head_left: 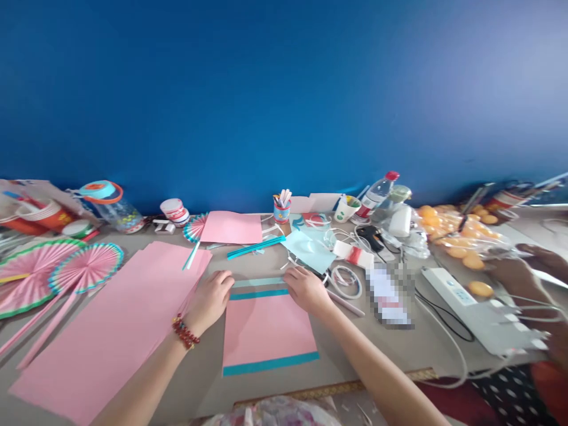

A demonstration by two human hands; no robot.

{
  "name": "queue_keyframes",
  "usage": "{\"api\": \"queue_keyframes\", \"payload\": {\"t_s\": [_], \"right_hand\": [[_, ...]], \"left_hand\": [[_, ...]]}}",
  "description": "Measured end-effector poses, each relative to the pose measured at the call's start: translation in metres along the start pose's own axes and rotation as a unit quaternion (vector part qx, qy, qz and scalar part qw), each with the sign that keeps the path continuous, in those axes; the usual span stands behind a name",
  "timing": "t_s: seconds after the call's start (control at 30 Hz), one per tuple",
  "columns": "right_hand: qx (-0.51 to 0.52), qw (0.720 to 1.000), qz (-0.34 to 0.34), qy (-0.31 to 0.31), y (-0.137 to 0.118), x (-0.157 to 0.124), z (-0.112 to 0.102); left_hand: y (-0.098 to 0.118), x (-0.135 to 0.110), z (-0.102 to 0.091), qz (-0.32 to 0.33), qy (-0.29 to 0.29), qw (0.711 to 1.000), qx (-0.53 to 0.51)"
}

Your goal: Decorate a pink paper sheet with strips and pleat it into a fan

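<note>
A pink paper sheet [265, 328] with teal strips along its near and far edges lies on the table in front of me. My left hand [212, 299] presses on its far left corner with curled fingers. My right hand [305, 288] presses on its far right corner the same way. Between the two hands the far edge of the sheet [260, 283] is folded over into a narrow band. A red bead bracelet [185, 332] sits on my left wrist.
Large pink sheets [110, 331] lie at the left, beside pink pleated fans [66, 269]. Further back are teal strips [255, 247], a pen cup [281, 208], a water bottle [376, 192], tape rolls and cables. A white power strip [470, 307] and orange balls [461, 242] sit at the right, near another person's hand [539, 260].
</note>
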State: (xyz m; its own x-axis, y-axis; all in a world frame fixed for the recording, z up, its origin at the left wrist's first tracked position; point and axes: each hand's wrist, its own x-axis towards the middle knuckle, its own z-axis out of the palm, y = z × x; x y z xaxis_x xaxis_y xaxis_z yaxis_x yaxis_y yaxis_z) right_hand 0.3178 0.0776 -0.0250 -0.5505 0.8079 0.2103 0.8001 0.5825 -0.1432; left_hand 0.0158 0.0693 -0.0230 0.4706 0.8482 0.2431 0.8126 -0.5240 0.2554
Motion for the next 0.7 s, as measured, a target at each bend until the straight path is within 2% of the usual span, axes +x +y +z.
{"api": "queue_keyframes", "payload": {"t_s": [0.13,0.23,0.33,0.37,0.47,0.53,0.7], "right_hand": [[0.048,0.997,0.043,0.047,0.008,-0.012,-0.017],[0.029,0.982,0.169,0.079,0.026,-0.033,-0.038],[-0.033,0.957,0.283,0.051,0.044,-0.059,-0.05],[-0.045,0.952,0.301,0.029,0.048,-0.066,-0.051],[-0.05,0.952,0.302,-0.005,0.053,-0.081,-0.048],[-0.024,0.951,0.307,0.003,0.056,-0.084,-0.049],[0.094,0.935,0.336,0.066,0.078,-0.079,-0.082]], "left_hand": [[-0.005,-0.002,0.004,0.01,0.009,1.0,-0.01],[-0.007,-0.005,0.005,0.001,0.02,1.0,-0.02],[-0.004,-0.007,0.002,-0.004,0.028,0.999,-0.024],[-0.002,-0.007,0.001,-0.003,0.03,0.999,-0.025],[0.005,-0.004,-0.003,0.004,0.032,0.999,-0.032],[0.011,-0.001,-0.004,0.014,0.027,0.999,-0.041],[0.016,0.002,-0.007,0.034,0.013,0.997,-0.069]]}}
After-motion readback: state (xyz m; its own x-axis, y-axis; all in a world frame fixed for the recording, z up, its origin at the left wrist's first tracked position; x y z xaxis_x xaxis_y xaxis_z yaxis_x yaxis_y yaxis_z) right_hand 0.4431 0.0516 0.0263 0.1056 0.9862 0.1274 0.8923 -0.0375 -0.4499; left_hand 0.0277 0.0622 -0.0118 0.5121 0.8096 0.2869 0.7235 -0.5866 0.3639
